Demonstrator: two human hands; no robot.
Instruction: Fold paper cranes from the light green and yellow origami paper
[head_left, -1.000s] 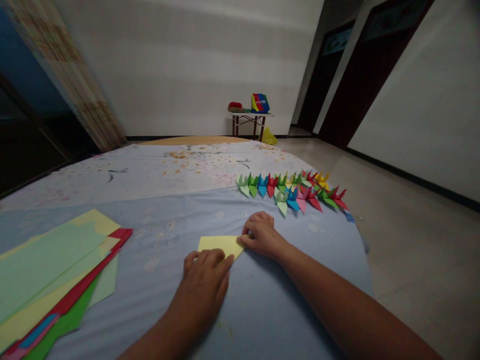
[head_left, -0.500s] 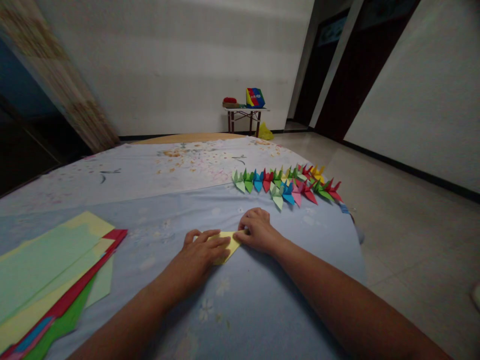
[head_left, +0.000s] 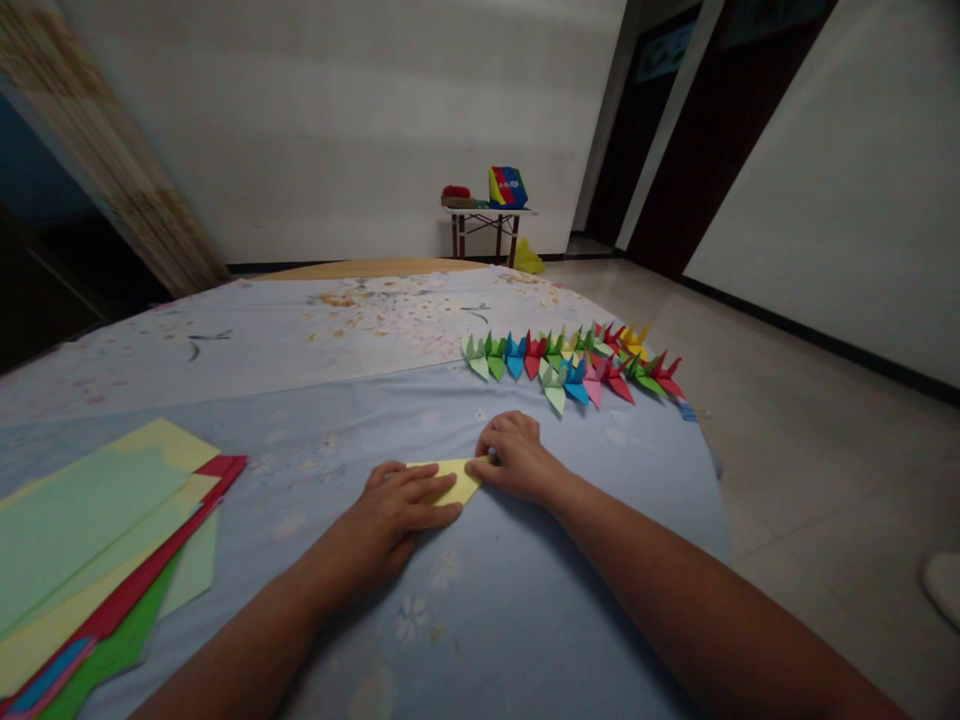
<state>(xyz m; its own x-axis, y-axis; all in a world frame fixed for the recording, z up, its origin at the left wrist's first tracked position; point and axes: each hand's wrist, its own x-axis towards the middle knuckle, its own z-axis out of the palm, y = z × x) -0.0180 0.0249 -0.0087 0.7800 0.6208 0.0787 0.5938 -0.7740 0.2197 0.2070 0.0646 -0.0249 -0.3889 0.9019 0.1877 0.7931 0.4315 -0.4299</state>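
A small folded piece of yellow paper (head_left: 466, 482) lies on the blue cloth between my hands. My left hand (head_left: 409, 505) rests flat across its left part, fingers stretched out and slightly apart, hiding much of it. At the paper's upper right corner, my right hand (head_left: 514, 455) has its thumb and curled fingers closed on the tip. Beyond my hands stand rows of folded paper cranes (head_left: 574, 370) in green, blue, red, pink and yellow.
A stack of coloured paper sheets (head_left: 97, 530) lies at the left. The round table wears a blue cloth (head_left: 585, 610) and a white flowered cloth (head_left: 285, 340). Against the far wall, a small table (head_left: 491, 212) bears a colourful box (head_left: 508, 187).
My left hand has shifted slightly on the yellow paper, its fingers a little lower along the near edge. My right hand keeps its place at the corner. The view has tilted a little.
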